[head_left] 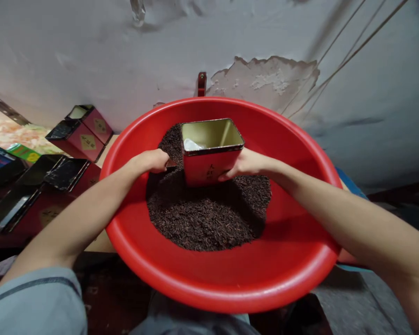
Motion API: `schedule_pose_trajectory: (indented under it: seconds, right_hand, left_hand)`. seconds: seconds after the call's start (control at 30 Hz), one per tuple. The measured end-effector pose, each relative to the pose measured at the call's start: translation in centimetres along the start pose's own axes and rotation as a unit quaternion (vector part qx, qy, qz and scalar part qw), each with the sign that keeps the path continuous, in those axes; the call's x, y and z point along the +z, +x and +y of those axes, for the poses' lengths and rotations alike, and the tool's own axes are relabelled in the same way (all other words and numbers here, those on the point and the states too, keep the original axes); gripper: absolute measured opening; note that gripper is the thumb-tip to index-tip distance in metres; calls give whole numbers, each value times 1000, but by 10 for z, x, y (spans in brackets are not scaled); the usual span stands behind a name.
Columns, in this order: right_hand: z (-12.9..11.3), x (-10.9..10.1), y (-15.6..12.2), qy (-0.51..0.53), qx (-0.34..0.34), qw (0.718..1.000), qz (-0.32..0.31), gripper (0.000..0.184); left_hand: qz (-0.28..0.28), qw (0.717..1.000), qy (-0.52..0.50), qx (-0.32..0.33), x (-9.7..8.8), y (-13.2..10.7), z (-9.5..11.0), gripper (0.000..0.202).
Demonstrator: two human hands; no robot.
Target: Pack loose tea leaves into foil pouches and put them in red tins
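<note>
A big red plastic basin [181, 279] lies in front of me with a heap of dark loose tea leaves [202, 218] in it. An open red square tin [211, 160] with a gold inside stands upright in the leaves at the far side; something pale lies in its bottom. My right hand [246, 164] grips the tin's right side. My left hand [153, 160] is curled just left of the tin, fingers closed over something small and flat at the leaves' edge.
Several red square tins with dark tops stand at the left, two [82, 132] further back by the wall, others [38, 190] nearer. Colourful boxes [10, 156] sit at the far left. A peeling grey wall [265, 79] rises behind the basin.
</note>
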State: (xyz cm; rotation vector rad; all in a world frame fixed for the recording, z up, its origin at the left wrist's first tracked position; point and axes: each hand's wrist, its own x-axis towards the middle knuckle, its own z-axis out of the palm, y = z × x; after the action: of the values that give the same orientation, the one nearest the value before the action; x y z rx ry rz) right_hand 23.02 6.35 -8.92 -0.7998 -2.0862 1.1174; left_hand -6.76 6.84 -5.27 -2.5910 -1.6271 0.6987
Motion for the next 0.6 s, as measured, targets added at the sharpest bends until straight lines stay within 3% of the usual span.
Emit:
schedule_pose_trajectory:
  seconds: [0.07,0.13,0.17,0.23,0.3,0.33,0.37,0.4,0.5,0.57,0.6]
  right_hand:
    - [-3,2,-2,24,17,997,-72,64]
    - [-9,-6,-4,30,11,998,-52,74]
    - [-14,-12,-4,27,0,999,-17,83]
    - [-29,-24,-5,16,-31,997,65,99]
    - [-49,-29,-5,0,-68,991,118,100]
    - [-59,-28,-4,-12,-87,987,133,95]
    - [-68,-24,-4,-28,-104,984,142,88]
    - [-74,-19,-3,-45,-119,981,148,79]
    - [-82,5,0,-92,-144,973,157,55]
    - [-78,18,1,-108,-162,964,182,48]
    - [-76,23,1,-115,-172,958,200,48]
  left_hand:
    - [-42,999,-17,6,4,7,-4,8]
    - [-64,997,-41,11,0,6,-12,12]
    - [-46,997,-64,15,-6,2,-16,17]
    - [76,989,-127,19,-26,-15,-19,29]
    - [271,941,-203,24,-53,-37,-13,35]
    - [341,911,-228,40,-68,-48,-6,35]
    - [369,895,-240,74,-84,-56,4,34]
    - [354,896,-239,126,-98,-62,15,32]
    - [196,933,-146,263,-127,-59,51,20]
    - [134,959,-45,245,-130,-44,69,15]
    - [132,968,-10,215,-127,-35,77,14]
